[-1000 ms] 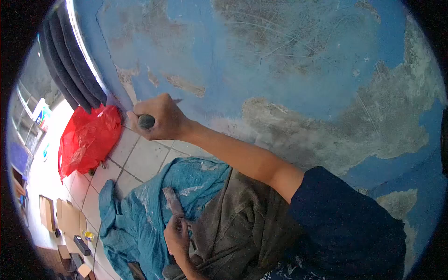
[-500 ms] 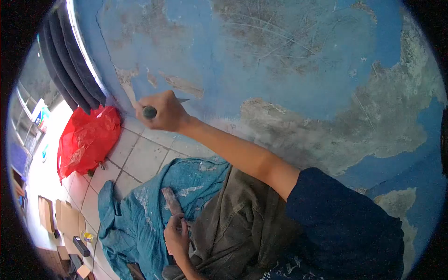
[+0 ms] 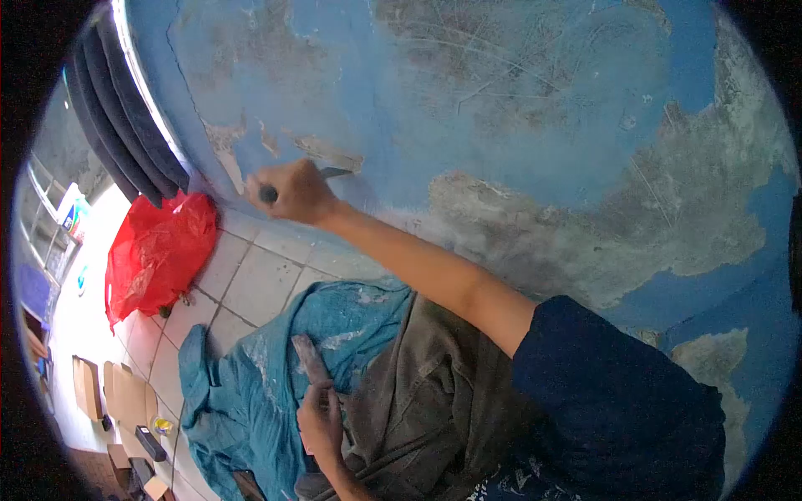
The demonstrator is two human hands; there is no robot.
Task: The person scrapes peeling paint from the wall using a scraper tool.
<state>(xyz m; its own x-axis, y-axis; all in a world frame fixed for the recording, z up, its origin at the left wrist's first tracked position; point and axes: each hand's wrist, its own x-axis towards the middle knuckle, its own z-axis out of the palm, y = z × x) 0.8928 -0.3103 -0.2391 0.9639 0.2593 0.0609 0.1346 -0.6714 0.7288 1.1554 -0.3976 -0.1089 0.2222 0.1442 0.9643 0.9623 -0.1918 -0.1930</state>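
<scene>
My right hand [image 3: 292, 192] is closed round the dark handle [image 3: 267, 194] of a scraper, its fist against the lower part of the blue wall [image 3: 393, 159]. The scraper's thin metal blade [image 3: 337, 172] sticks out past the fist, close to a patch of peeled paint [image 3: 326, 153]. Lower down, my left hand [image 3: 320, 422] grips a flat, dusty, greyish-pink strip [image 3: 311, 359]; its exact kind is unclear. This strip lies over a teal cloth [image 3: 251, 376] smeared with white dust, beside my brown trousers [image 3: 418, 392].
A red plastic bag [image 3: 163, 250] sits on the white tiled floor [image 3: 259, 280] by the wall corner. Dark curtains [image 3: 125, 108] hang at the left. Pieces of cardboard [image 3: 129, 392], a small black box [image 3: 150, 443] and a yellow round item [image 3: 163, 426] lie at lower left.
My right hand has barely moved, but the scraper's blade has turned and shows more against the wall. The left hand and its strip are nearly unmoved.
</scene>
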